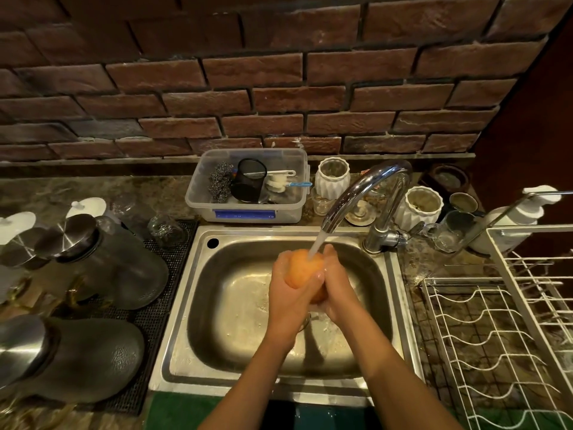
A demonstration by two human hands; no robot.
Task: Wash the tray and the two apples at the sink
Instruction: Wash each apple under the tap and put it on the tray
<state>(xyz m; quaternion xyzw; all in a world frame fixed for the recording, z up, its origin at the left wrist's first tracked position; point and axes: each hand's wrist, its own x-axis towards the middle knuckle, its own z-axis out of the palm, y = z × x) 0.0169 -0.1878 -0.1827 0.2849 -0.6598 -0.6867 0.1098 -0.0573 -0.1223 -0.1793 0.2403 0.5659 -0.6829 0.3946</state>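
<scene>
An orange-coloured apple (302, 268) sits between both my hands over the middle of the steel sink (217, 361). Water runs from the chrome tap (366, 187) straight onto the top of the apple. My left hand (286, 302) wraps the fruit from the left and below. My right hand (336, 287) presses against it from the right. No tray shows, and I cannot see a second apple.
A clear plastic tub (248, 209) with scourers and brushes stands behind the sink. Glass jars with steel lids (102, 256) crowd a black mat at the left. A white wire dish rack (502, 321) fills the right. White ribbed jars (332, 178) and a pump bottle (511, 218) stand near the tap.
</scene>
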